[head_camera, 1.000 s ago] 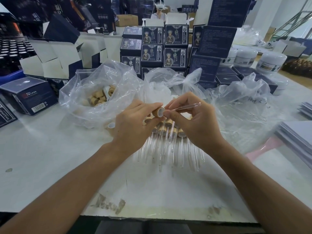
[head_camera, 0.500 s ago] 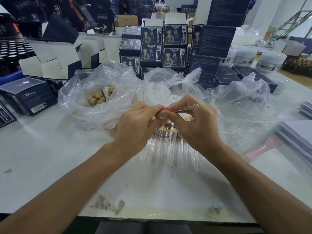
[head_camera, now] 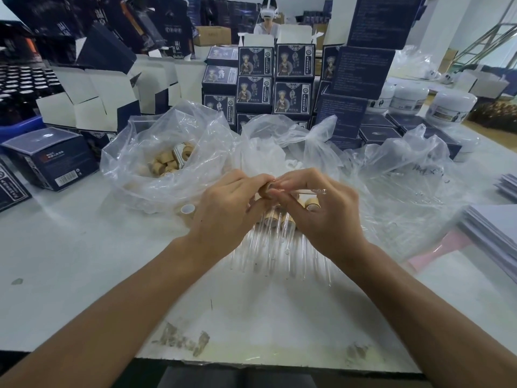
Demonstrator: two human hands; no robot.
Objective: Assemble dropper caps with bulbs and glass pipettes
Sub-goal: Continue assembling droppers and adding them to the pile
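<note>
My left hand (head_camera: 226,208) pinches a tan dropper cap (head_camera: 264,190) above the white table. My right hand (head_camera: 316,211) pinches a clear glass pipette (head_camera: 307,192) whose near end sits at the cap's opening and whose tip points right. Under both hands lies a row of assembled droppers (head_camera: 279,242), tan caps at the far end and glass tubes pointing toward me. A clear bag holds loose tan caps (head_camera: 167,163) at the left. Another clear bag with white bulbs (head_camera: 268,161) stands behind my hands. A bag of glass pipettes (head_camera: 414,191) lies at the right.
One loose cap (head_camera: 187,210) stands left of my left hand. Dark blue cartons (head_camera: 275,79) are stacked at the back, open cartons (head_camera: 92,99) at the left, white jars (head_camera: 450,107) at the right. Paper stacks (head_camera: 495,233) lie at the right edge. A person sits beyond the boxes.
Both hands have stayed together over the row of droppers, shifting only slightly. The pipette has tilted from slanting upward to nearly level, still held at the cap.
</note>
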